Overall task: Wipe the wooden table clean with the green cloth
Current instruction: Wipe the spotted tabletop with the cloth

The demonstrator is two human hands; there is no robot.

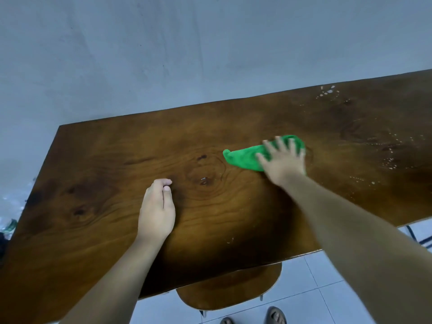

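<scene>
Green cloth (pixel 243 157) lies bunched on the wooden tabletop (pixel 105 160), right of its middle. The right hand (pixel 284 163) presses flat on the cloth's right end, fingers spread and straight. The left hand (pixel 156 211) rests on the bare wood well to the left, curled into a fist and holding nothing. White specks (pixel 392 160) dot the tabletop further right. A wooden seat (pixel 231 288) stands under the near edge on a pale tiled floor (pixel 327 288).

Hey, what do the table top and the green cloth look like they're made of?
Table top: wood, or possibly a wood veneer, stained dark brown with a slightly glossy finish. Swirling grain and dark knots show, and there is a soft sheen.
Green cloth: looks like a soft matte fabric, perhaps microfibre. It bunches into folds under the right hand, and the weave is too blurred to tell.
</scene>
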